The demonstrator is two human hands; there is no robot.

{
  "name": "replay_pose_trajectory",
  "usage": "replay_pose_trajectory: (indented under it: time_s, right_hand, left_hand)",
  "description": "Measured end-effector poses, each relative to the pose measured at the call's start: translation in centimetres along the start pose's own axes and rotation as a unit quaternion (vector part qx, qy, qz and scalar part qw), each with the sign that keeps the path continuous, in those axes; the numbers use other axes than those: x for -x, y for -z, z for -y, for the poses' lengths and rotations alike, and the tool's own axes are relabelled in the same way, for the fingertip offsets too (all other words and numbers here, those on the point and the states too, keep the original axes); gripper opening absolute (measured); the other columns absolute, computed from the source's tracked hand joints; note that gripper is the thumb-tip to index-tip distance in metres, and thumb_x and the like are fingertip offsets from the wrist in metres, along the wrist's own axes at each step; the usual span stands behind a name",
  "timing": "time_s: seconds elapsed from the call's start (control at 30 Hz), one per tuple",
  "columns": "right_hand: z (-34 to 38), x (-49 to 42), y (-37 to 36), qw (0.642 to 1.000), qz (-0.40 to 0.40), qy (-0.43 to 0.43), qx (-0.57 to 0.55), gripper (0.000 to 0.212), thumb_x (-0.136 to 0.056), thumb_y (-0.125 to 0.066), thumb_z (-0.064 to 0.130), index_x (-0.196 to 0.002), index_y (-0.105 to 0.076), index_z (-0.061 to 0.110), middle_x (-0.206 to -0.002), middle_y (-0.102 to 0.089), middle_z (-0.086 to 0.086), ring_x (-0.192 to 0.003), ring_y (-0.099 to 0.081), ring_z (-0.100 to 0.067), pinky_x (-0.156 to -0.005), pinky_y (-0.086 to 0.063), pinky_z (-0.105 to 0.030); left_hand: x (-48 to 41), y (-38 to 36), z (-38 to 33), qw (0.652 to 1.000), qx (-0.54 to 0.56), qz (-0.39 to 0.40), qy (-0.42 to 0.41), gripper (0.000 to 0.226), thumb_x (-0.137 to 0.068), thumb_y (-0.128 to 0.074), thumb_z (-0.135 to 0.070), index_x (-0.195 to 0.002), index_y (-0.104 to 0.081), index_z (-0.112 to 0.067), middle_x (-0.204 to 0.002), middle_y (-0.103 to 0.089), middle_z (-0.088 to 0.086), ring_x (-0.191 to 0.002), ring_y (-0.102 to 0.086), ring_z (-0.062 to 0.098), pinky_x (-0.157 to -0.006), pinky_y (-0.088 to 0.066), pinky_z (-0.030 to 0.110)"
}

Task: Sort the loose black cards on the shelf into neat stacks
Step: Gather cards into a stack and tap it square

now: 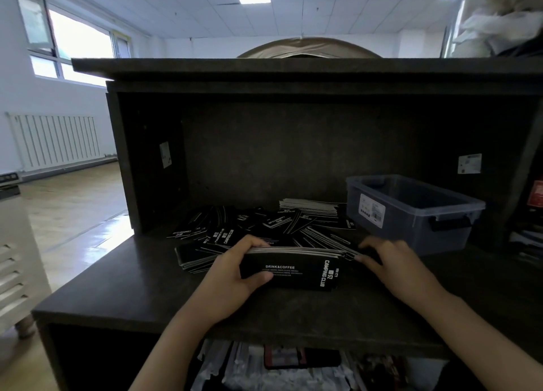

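Observation:
A thick stack of black cards (296, 268), printed "DRINK&COFFEE" and "CAMPING CLUB" in white, stands on its long edge on the dark shelf (141, 290). My left hand (235, 270) grips its left end, thumb on the front face. At the stack's right end my right hand (393, 262) rests with fingertips on the top corner. Behind it lies a loose heap of black cards (249, 226), fanned and overlapping. A neater pile of cards (311, 207) sits at the back, and a flat pile (191, 257) lies left of my left hand.
A translucent grey plastic bin (417, 211) stands on the shelf at the right, close to my right hand. The shelf's back wall and left side panel (152, 167) enclose the card heap. Below the shelf edge sit papers and a dark red item (299, 358).

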State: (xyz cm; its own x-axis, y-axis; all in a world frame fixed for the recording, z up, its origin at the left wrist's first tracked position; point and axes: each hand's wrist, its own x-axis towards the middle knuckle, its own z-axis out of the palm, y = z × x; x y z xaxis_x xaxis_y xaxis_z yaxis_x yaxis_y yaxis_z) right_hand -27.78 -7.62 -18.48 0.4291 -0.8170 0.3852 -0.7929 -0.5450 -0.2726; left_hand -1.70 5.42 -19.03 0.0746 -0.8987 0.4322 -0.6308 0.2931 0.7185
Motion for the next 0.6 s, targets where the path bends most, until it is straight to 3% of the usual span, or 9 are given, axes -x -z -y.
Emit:
replay_pose_trajectory:
  time_s: [0.1, 0.27, 0.33, 0.4, 0.5, 0.6]
  right_hand:
    - [-0.1, 0.1, 0.1, 0.999, -0.036, 0.018, -0.036, 0.02, -0.094, -0.052, 0.03, -0.111, -0.06, 0.025, -0.1, -0.064, 0.006, -0.082, -0.059, 0.0, -0.068, -0.045, -0.015]
    - [-0.6, 0.2, 0.5, 0.981, -0.16, -0.002, -0.106, 0.015, -0.095, -0.048, 0.02, -0.097, -0.063, 0.021, -0.088, -0.064, 0.003, -0.079, -0.061, -0.004, -0.064, -0.044, -0.015]
    - [-0.3, 0.5, 1.0, 0.974, -0.169, 0.016, -0.152, 0.016, -0.096, -0.047, 0.018, -0.093, -0.062, 0.022, -0.088, -0.064, 0.007, -0.077, -0.061, -0.001, -0.062, -0.044, -0.015]
    - [0.4, 0.8, 1.4, 0.969, -0.112, 0.041, -0.217, 0.019, -0.096, -0.044, 0.02, -0.092, -0.063, 0.024, -0.091, -0.064, 0.01, -0.082, -0.061, 0.001, -0.064, -0.046, -0.019]
    - [2.1, 1.4, 1.6, 0.943, 0.049, 0.086, -0.319, 0.028, -0.096, -0.039, 0.027, -0.102, -0.066, 0.024, -0.098, -0.069, 0.008, -0.094, -0.063, -0.004, -0.076, -0.051, -0.026]
    - [2.8, 2.1, 1.5, 0.908, 0.181, 0.081, -0.369, 0.039, -0.097, -0.029, 0.041, -0.119, -0.06, 0.033, -0.116, -0.065, 0.018, -0.113, -0.057, 0.002, -0.096, -0.043, -0.022]
  left_hand:
    - [0.0, 0.0, 0.0, 1.0, 0.004, 0.001, 0.0, 0.033, -0.083, -0.071, -0.016, -0.107, -0.056, -0.033, -0.103, -0.066, -0.016, -0.1, -0.06, -0.005, -0.087, -0.046, 0.013]
    - [0.1, 0.1, -0.1, 1.0, 0.003, -0.002, 0.002, 0.038, -0.082, -0.071, -0.016, -0.11, -0.055, -0.037, -0.105, -0.066, -0.02, -0.102, -0.059, -0.008, -0.088, -0.046, 0.011]
    - [0.1, 0.0, -0.1, 1.0, 0.0, -0.006, -0.001, 0.049, -0.082, -0.071, -0.015, -0.119, -0.051, -0.04, -0.113, -0.063, -0.025, -0.109, -0.055, -0.013, -0.091, -0.042, 0.006]
    - [0.1, -0.1, 0.0, 1.0, 0.004, -0.003, -0.003, 0.066, -0.082, -0.072, -0.013, -0.131, -0.04, -0.042, -0.126, -0.054, -0.03, -0.117, -0.047, -0.018, -0.097, -0.035, 0.002]
    - [0.2, -0.2, -0.1, 1.0, 0.004, 0.01, -0.005, 0.079, -0.083, -0.071, -0.014, -0.142, -0.027, -0.044, -0.131, -0.049, -0.032, -0.121, -0.045, -0.016, -0.103, -0.032, 0.006]
    - [0.2, -0.3, -0.4, 0.999, 0.001, 0.026, -0.03, 0.071, -0.085, -0.068, -0.012, -0.14, -0.034, -0.042, -0.124, -0.058, -0.026, -0.116, -0.051, -0.013, -0.1, -0.037, 0.006]
